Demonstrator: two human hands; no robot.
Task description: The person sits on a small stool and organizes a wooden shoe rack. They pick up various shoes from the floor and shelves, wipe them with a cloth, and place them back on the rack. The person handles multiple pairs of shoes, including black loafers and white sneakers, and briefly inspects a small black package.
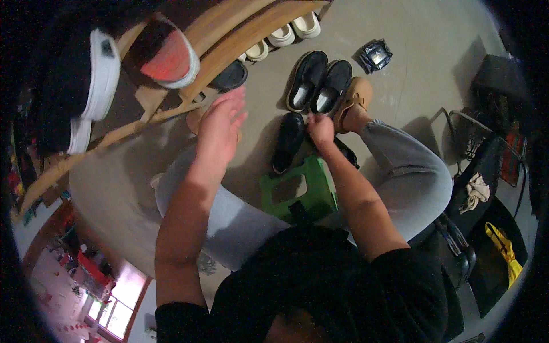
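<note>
My left hand [221,124] is held out with its fingers apart, close to a dark shoe [231,76] under the rack; nothing shows in it. My right hand [321,130] has curled fingers at the heels of a pair of black slip-on shoes, the left shoe [306,79] and the right shoe [333,88]. Whether it grips a heel cannot be made out. Beside that hand lies another black shoe [288,143]. A further black item [346,153], partly hidden by my forearm, is on the other side.
A wooden shoe rack [253,32] runs along the upper left, with white clogs [282,36] below it. Between my legs stands a green plastic stool [268,195]. My right foot wears a tan shoe [362,91]. A small black packet [375,55] lies ahead; a metal-framed chair [472,120] stands right.
</note>
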